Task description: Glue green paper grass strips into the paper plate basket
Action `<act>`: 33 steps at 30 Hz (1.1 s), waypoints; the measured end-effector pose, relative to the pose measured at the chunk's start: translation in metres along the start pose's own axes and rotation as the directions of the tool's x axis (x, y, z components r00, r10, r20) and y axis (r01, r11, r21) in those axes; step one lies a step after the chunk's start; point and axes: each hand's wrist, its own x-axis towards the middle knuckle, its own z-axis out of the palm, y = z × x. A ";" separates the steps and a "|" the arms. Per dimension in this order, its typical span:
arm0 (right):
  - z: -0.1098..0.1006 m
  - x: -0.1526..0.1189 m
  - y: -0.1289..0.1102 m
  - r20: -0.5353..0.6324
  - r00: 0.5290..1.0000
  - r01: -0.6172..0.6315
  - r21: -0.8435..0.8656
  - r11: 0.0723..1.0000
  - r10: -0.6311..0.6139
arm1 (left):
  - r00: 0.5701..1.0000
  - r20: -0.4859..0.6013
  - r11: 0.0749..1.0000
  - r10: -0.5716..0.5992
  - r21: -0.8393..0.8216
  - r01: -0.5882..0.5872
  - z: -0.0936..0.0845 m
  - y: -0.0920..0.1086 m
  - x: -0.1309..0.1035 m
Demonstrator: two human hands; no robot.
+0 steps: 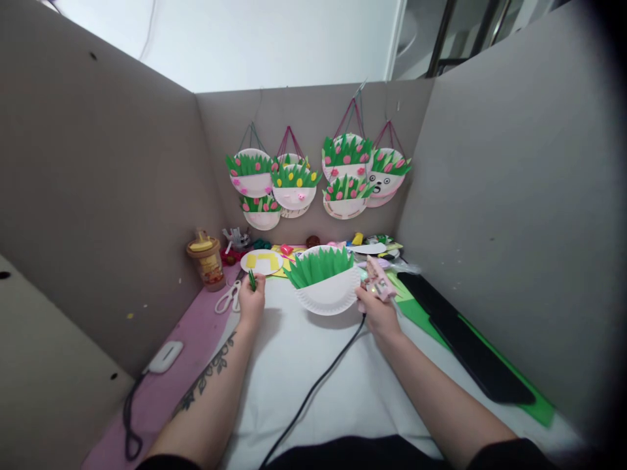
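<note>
My left hand [251,299] pinches a few small green paper strips [252,279] to the left of the paper-plate basket. The basket [328,297] is a white half plate joined to another plate, with pointed green paper leaves [323,266] rising along its opening. Its right rim meets the fingers of my right hand [379,313], and it appears held up above the cloth. That same hand is closed around a pink glue gun [379,279], from which a black cord [318,382] runs down toward me.
Finished plate baskets [296,196] hang on the back panel. White scissors [228,299], a plate with yellow paper [262,262] and a lidded cup [206,261] stand left. Black flat pieces [482,362] lie on green sheets at right. Grey panels [494,196] enclose the table.
</note>
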 end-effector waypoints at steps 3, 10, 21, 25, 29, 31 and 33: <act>0.000 0.000 0.000 -0.027 0.998 -0.060 0.064 0.996 0.062 | 0.999 0.037 0.995 0.040 -0.095 -0.037 0.001 0.006 -0.003; 0.000 -0.002 0.001 -0.035 0.994 -0.100 0.105 0.989 0.104 | 0.992 0.128 0.988 0.006 -0.157 0.014 0.012 -0.016 0.002; -0.001 0.001 0.005 -0.042 0.994 -0.097 0.111 0.989 0.102 | 0.945 0.213 0.966 -0.248 -0.019 0.258 0.015 -0.031 0.016; 0.000 0.000 0.004 -0.039 0.995 -0.092 0.119 0.989 0.097 | 0.911 0.225 0.932 -0.346 -0.031 0.362 0.011 -0.034 0.023; 0.000 0.000 0.004 -0.026 0.995 -0.088 0.102 0.991 0.091 | 0.882 0.219 0.894 -0.417 -0.075 0.441 0.005 -0.038 0.026; -0.001 0.000 0.005 -0.022 0.996 -0.089 0.081 0.993 0.091 | 0.879 0.232 0.884 -0.417 -0.123 0.451 0.004 -0.038 0.025; -0.003 0.002 0.007 -0.018 0.995 -0.098 0.070 0.993 0.099 | 0.891 0.243 0.883 -0.383 -0.187 0.430 0.005 -0.035 0.024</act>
